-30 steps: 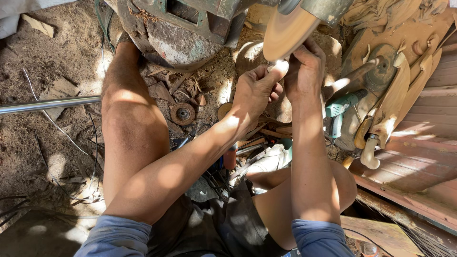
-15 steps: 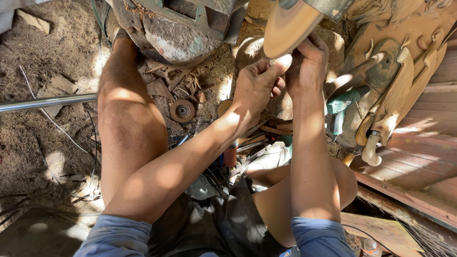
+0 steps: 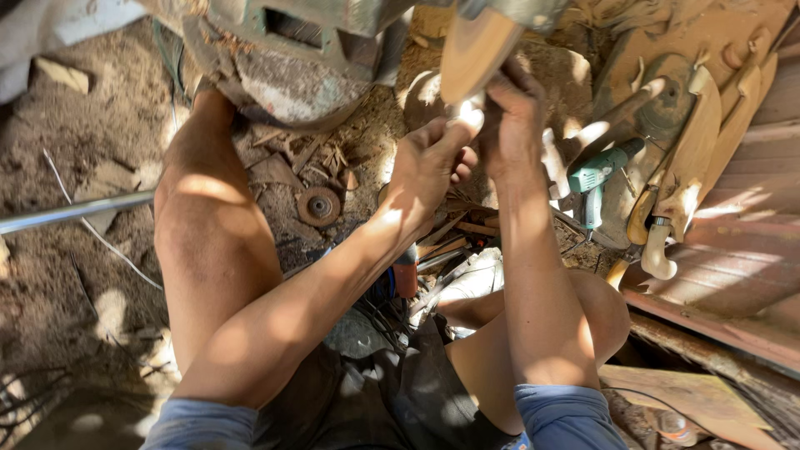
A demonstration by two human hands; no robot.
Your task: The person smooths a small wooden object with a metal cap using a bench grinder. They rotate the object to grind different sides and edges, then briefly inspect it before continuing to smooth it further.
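Both my hands hold a small pale wooden piece up against a tan sanding disc on a worn green-grey machine. My left hand grips the piece from below with thumb raised. My right hand wraps around it from the right, fingers closed. Most of the piece is hidden between the fingers. My bare knees spread to either side beneath my forearms.
A rusty round disc lies among wood scraps on the sawdust ground. A green power drill and carved wooden spoon blanks lie at right. A metal rod crosses the left. An orange-handled tool sits between my legs.
My hands stay at the disc with the wooden piece, shifting only slightly; the view has drifted a little to the right.
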